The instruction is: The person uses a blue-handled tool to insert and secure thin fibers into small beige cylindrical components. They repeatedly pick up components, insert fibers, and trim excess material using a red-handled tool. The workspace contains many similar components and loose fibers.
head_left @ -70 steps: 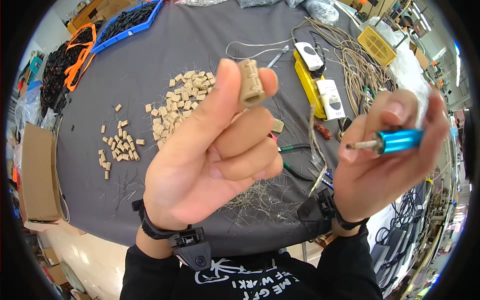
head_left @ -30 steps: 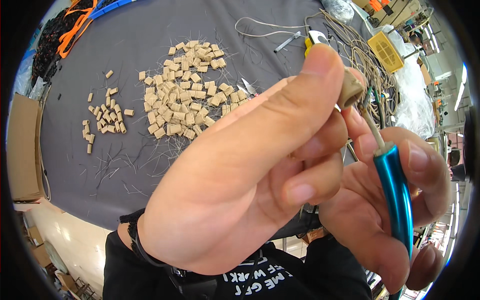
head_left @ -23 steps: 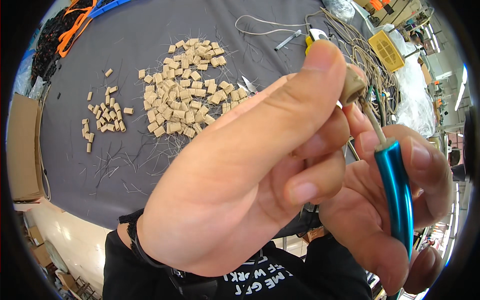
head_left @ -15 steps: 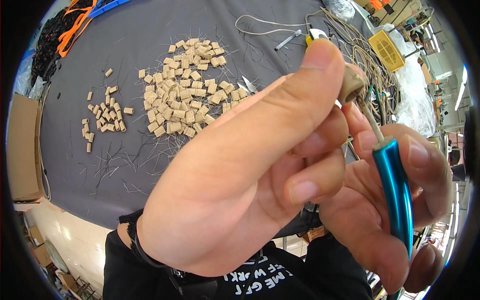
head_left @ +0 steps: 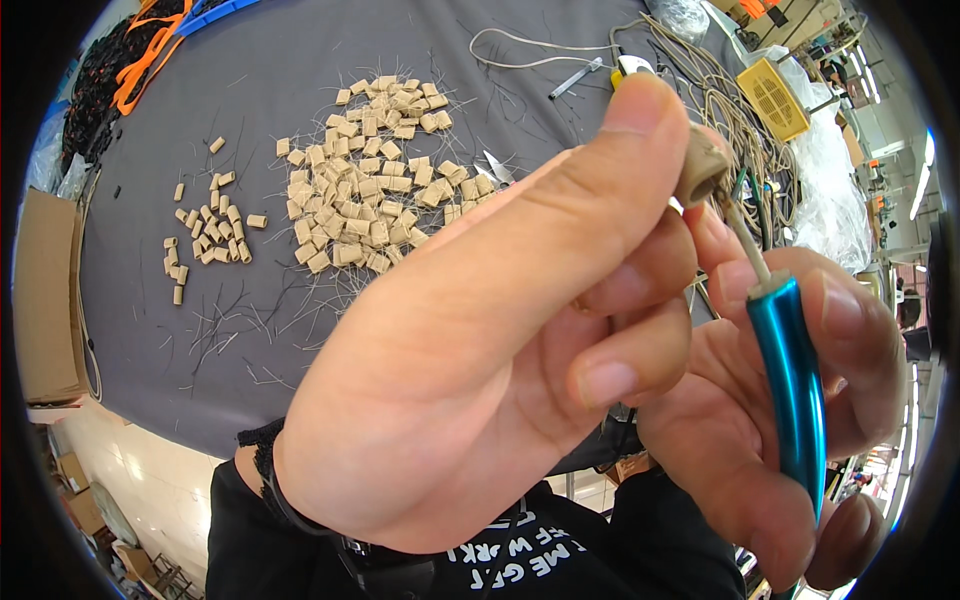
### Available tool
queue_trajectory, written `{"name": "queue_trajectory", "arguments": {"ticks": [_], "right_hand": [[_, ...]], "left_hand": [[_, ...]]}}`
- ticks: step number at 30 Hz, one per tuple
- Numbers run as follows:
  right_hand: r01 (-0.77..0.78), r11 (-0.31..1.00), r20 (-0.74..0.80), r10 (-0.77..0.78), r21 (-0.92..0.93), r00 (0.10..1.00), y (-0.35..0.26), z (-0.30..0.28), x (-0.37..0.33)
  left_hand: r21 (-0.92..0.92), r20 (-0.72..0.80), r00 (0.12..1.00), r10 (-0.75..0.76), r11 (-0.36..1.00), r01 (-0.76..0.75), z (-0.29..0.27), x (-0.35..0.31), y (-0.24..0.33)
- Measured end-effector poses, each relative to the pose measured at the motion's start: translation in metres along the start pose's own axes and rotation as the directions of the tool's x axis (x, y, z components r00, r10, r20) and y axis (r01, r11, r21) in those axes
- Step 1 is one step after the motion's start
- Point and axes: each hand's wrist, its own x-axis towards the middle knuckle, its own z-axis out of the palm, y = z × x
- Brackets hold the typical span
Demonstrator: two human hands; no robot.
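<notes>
Close up, my left hand (head_left: 460,350) pinches a small beige tube-like piece (head_left: 706,165) between thumb and forefinger, its open end facing right. My right hand (head_left: 715,440) is closed around a tool with a shiny blue curved handle (head_left: 788,360) and a thin, beige-crusted shaft (head_left: 748,240). The shaft's tip is right by the mouth of the piece; whether it touches I cannot tell. Behind my left hand lies a big pile of beige pieces (head_left: 355,190) with thin strings. Farther left is a smaller group of beige tubes (head_left: 215,225).
A dark grey cloth (head_left: 250,350) covers the table, strewn with string scraps. Toward the back right lie a pen (head_left: 575,78), coiled beige cord (head_left: 720,80), a yellow basket (head_left: 773,100) and clear plastic (head_left: 835,190). A cardboard box (head_left: 48,290) stands at the left edge.
Almost nothing differs. Both hands keep their grips, with the beige piece and the blue-handled tool shifted only very slightly.
</notes>
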Motion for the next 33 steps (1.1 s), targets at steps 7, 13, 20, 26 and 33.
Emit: {"name": "queue_trajectory", "arguments": {"ticks": [7, 13, 20, 26, 33], "right_hand": [[0.000, 0.998, 0.027, 0.002, -0.064, 1.000, -0.003, -0.008, -0.003], [0.026, 0.991, 0.076, -0.016, -0.128, 0.997, -0.007, -0.011, -0.004], [-0.079, 0.951, -0.308, -0.017, -0.298, 0.951, -0.008, -0.024, 0.002], [-0.104, 0.983, -0.390, 0.037, -0.153, 0.920, -0.002, -0.011, 0.003], [-0.014, 0.980, -0.226, -0.032, -0.199, 0.974, -0.016, -0.004, -0.001]], "left_hand": [[0.025, 0.007, 1.000, 0.015, 1.000, -0.015, 0.002, 0.002, -0.001], [0.051, -0.018, 0.994, 0.109, 0.993, -0.108, 0.011, 0.003, -0.003], [0.795, 0.174, 0.795, 0.581, 0.393, -0.461, 0.007, 0.029, 0.012], [0.378, 0.899, 0.392, 0.196, -0.798, -0.469, -0.009, 0.024, 0.036], [0.287, 0.914, 0.392, 0.103, -0.847, -0.447, -0.002, 0.023, 0.030]]}}
